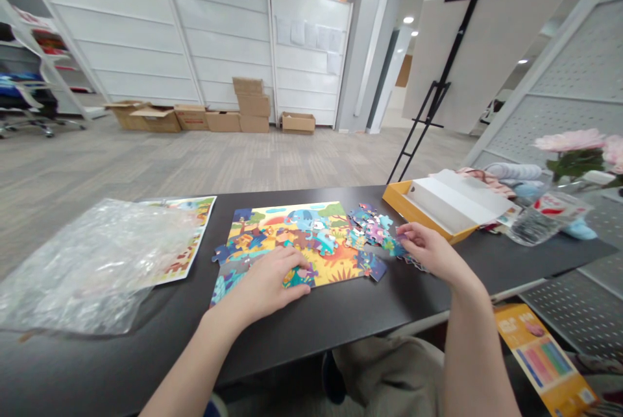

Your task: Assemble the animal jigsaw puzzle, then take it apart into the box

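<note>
Steadying a bright puzzle picture on a black table, I lay my left hand over its near side, thumb and forefinger apart around a green-and-blue piece. The hand is not clenched, though I cannot tell whether its fingertips hold that piece or only touch it. To the right, my right hand bends over the near edge of a heap of loose pieces, thumb drawn toward the fingertips; whether 1 is pinched there is too small to tell. A dark blue piece sits across the picture's right edge. Beyond my right hand stands an open yellow box; at far left, a clear plastic bag covers part of a printed sheet. Good handling, I judge, calls for a light left palm, since pieces lying loose on the picture could slide under a sleeveless wrist. With my right, 1 piece at a time by its edges seems best, tabs kept from bending, its printed face left in sight.
</note>
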A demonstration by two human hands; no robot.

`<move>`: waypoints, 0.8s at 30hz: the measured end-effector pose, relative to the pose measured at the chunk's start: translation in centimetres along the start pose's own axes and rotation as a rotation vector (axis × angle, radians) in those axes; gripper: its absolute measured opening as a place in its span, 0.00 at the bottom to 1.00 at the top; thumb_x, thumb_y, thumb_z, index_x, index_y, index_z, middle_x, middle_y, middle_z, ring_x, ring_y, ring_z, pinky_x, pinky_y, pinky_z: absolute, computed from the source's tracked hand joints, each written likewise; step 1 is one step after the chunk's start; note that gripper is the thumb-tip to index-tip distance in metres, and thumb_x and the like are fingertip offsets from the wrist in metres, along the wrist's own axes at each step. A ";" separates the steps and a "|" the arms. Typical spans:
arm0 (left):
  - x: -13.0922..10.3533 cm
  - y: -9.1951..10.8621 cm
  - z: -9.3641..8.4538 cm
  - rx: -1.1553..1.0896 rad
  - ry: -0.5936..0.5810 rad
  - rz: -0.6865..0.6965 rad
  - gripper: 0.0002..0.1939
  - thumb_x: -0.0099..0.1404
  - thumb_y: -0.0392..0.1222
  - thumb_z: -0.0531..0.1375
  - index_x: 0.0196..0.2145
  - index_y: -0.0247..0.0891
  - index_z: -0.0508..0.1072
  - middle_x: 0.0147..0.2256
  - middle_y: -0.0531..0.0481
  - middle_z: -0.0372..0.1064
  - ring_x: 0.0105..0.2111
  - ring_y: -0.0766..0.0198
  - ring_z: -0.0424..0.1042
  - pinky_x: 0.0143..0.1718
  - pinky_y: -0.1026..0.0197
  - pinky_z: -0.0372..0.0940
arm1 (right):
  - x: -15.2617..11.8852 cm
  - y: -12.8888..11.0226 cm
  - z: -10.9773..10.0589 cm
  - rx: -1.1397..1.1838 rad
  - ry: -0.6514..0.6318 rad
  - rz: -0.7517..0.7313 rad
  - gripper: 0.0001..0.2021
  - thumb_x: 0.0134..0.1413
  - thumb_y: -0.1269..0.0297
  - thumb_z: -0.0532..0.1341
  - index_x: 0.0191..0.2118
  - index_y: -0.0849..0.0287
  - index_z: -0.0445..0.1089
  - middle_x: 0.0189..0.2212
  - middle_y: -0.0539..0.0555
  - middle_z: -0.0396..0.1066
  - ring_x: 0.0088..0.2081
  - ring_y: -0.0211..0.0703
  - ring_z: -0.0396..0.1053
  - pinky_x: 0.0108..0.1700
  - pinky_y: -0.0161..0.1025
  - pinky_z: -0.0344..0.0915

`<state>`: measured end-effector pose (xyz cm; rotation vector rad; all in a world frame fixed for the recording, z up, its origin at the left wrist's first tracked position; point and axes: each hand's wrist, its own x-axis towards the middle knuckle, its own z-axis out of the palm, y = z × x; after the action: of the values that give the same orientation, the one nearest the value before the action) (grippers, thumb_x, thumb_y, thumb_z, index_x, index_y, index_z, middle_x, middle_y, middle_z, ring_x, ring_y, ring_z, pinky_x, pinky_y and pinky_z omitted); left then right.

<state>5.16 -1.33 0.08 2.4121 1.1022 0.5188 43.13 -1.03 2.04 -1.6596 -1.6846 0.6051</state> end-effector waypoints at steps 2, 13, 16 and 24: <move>0.0 0.1 0.0 0.002 0.003 -0.001 0.11 0.65 0.46 0.64 0.45 0.44 0.75 0.46 0.48 0.72 0.49 0.54 0.70 0.51 0.54 0.64 | 0.0 -0.3 0.1 0.054 0.021 0.029 0.14 0.51 0.53 0.62 0.40 0.56 0.72 0.30 0.51 0.70 0.27 0.39 0.69 0.29 0.36 0.69; 0.0 0.2 -0.1 0.001 -0.009 -0.005 0.11 0.65 0.45 0.65 0.45 0.43 0.75 0.46 0.48 0.72 0.49 0.54 0.70 0.52 0.54 0.64 | -1.0 -2.2 -1.2 0.204 -0.061 0.020 0.25 0.48 0.41 0.68 0.42 0.58 0.71 0.36 0.58 0.76 0.38 0.48 0.75 0.39 0.41 0.73; 0.0 0.3 -0.1 -0.003 -0.008 -0.009 0.11 0.65 0.45 0.65 0.45 0.43 0.75 0.47 0.48 0.73 0.50 0.53 0.70 0.52 0.53 0.64 | -1.0 -1.7 -1.1 0.142 -0.165 -0.001 0.21 0.51 0.43 0.66 0.38 0.58 0.73 0.36 0.58 0.77 0.38 0.48 0.75 0.42 0.42 0.72; 0.0 0.2 -0.1 0.012 -0.002 0.003 0.12 0.64 0.45 0.65 0.45 0.44 0.75 0.46 0.48 0.73 0.49 0.53 0.70 0.53 0.52 0.64 | -0.7 0.3 -0.8 -0.041 -0.344 0.094 0.14 0.50 0.51 0.63 0.33 0.57 0.72 0.29 0.54 0.76 0.32 0.46 0.73 0.35 0.41 0.68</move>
<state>5.24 -1.44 0.31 2.4245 1.1036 0.5122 43.92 -1.84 2.21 -1.7466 -1.8737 0.9532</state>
